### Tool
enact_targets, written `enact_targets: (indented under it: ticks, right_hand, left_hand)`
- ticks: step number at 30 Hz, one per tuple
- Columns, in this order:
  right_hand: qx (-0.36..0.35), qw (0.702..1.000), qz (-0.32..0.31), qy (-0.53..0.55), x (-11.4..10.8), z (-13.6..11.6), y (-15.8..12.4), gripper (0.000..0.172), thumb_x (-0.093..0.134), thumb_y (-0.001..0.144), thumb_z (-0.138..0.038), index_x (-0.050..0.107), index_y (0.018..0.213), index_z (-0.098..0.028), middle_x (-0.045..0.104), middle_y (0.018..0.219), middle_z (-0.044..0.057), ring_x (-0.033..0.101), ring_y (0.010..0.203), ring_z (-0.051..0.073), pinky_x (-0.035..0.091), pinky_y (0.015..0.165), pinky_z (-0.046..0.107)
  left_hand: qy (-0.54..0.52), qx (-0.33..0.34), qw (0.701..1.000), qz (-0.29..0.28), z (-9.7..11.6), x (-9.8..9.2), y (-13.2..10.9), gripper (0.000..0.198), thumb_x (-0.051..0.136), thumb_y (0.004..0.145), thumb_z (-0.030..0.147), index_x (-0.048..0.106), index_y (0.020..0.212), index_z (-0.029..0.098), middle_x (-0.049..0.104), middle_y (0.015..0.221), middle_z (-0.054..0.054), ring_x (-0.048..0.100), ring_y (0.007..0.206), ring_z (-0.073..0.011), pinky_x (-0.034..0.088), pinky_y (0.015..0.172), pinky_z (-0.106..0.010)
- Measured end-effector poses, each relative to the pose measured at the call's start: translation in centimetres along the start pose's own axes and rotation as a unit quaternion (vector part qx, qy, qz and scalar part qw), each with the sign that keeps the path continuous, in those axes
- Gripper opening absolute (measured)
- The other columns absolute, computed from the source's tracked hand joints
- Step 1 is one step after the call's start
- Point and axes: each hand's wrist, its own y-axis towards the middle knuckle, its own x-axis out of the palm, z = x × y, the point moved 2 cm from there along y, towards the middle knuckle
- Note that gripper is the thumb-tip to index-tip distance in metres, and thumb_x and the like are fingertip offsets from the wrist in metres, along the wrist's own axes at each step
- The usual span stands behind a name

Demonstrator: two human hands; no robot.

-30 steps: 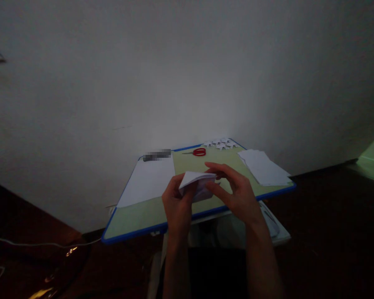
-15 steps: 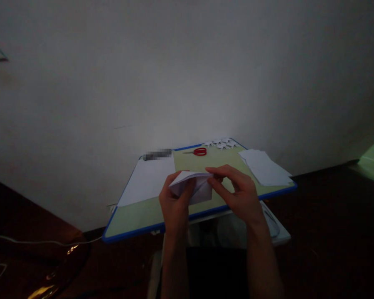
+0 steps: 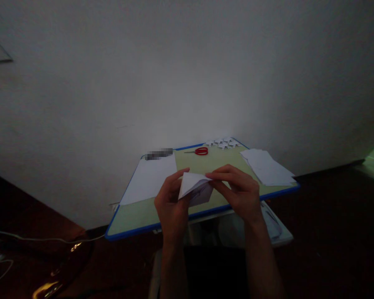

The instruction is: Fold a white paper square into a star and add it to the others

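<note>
Head view: since half a second ago the folded paper (image 3: 195, 187) stands steeper above the green board (image 3: 137, 220), with both hands drawn closer together. The left hand (image 3: 171, 207) grips its lower corner and hides it; the right hand (image 3: 241, 193) pinches the top edge. Dim light blurs the creases. One red scissors (image 3: 201, 151), one flat sheet (image 3: 149, 178), one paper stack (image 3: 266, 167); the far folded pieces (image 3: 223, 143) are too small to count.

The folded paper (image 3: 195, 187) is plain white, faintly lilac in the shade. The counter (image 3: 137, 216) beneath is pale yellow-green with a bright blue rim. On it, the scissors (image 3: 201, 151) have red handles. The flat sheet (image 3: 149, 178), the stack of sheets (image 3: 266, 167) and the small paper cut-outs (image 3: 222, 143) are all white and unpatterned. The wall (image 3: 187, 74) is plain greyish white, and the floor (image 3: 330, 232) is dark reddish brown.
</note>
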Motion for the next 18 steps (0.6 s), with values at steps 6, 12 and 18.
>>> enact_targets:
  ticks: [6, 12, 18]
  right_hand:
    - [-0.011, 1.0, -0.017, 0.012, -0.32, -0.06, -0.16, 0.03, 0.075, 0.094, -0.015, 0.084, 0.113, -0.036, 0.079, 0.096, 0.002, 0.073, 0.084, 0.019, 0.059, 0.072, 0.035]
    - [-0.003, 0.999, -0.037, -0.013, -0.33, -0.38, -0.28, 0.035, 0.072, 0.095, -0.011, 0.081, 0.119, -0.034, 0.076, 0.089, 0.001, 0.07, 0.079, 0.016, 0.057, 0.071, 0.032]
    - [0.07, 0.997, 0.025, 0.019, -0.07, 0.2, -0.19, 0.022, 0.074, 0.094, -0.014, 0.084, 0.106, -0.03, 0.074, 0.085, -0.001, 0.07, 0.069, 0.013, 0.058, 0.062, 0.027]
  left_hand:
    - [-0.019, -0.009, 0.999, -0.033, 0.57, -0.23, -0.05, 0.03, 0.088, 0.08, 0.026, 0.086, 0.11, 0.026, 0.084, 0.111, -0.006, 0.08, 0.095, -0.0245, 0.066, 0.078, -0.03]
    - [-0.03, -0.042, 0.997, -0.056, 0.16, -0.43, 0.26, 0.031, 0.089, 0.079, 0.028, 0.086, 0.11, 0.025, 0.084, 0.115, -0.007, 0.08, 0.104, -0.0268, 0.066, 0.089, -0.035]
    - [-0.025, -0.083, 0.994, -0.063, -0.19, -0.06, -0.02, 0.041, 0.088, 0.082, 0.038, 0.082, 0.121, 0.024, 0.084, 0.105, -0.006, 0.078, 0.087, -0.0202, 0.062, 0.072, -0.025]
